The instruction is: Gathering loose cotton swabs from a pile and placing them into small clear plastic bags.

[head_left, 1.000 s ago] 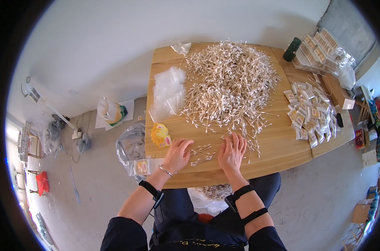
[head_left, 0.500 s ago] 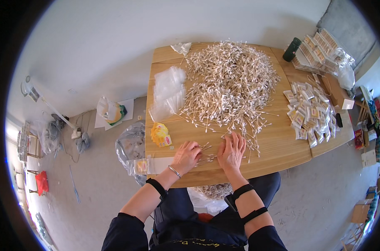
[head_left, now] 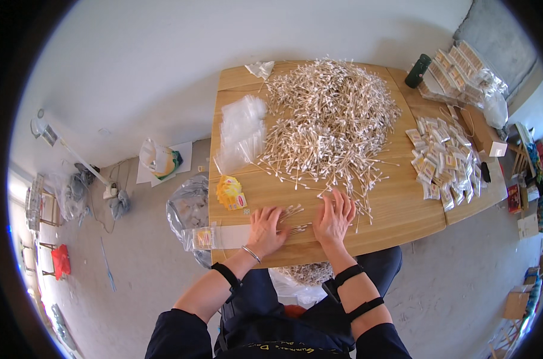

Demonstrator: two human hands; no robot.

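Note:
A small bunch of cotton swabs (head_left: pixel 295 220) lies near the table's front edge, between my two hands. My left hand (head_left: pixel 266 232) is on its left side, fingers stretched out with the thumb apart, close against the swab ends; part of the bunch is hidden by it. On the other side rests my right hand (head_left: pixel 332 222), its fingers spread on the wood beside a few loose swabs. Beyond them rises a large heap of cotton swabs (head_left: pixel 334 119). Left of my left hand, a clear packet of swabs (head_left: pixel 203 238) lies by a white strip (head_left: pixel 232 236).
Yellow cards (head_left: pixel 229 192) and clear plastic bags (head_left: pixel 241 134) lie on the table's left. Filled swab packets (head_left: pixel 445 158) are piled on the right, below a dark bottle (head_left: pixel 417 70) and stacked packs (head_left: pixel 457 69). A grey plastic bag (head_left: pixel 187 203) hangs beside the left edge.
My left hand has shifted slightly left and its fingers have straightened from a curl, uncovering more of the bunch. The right hand has barely moved.

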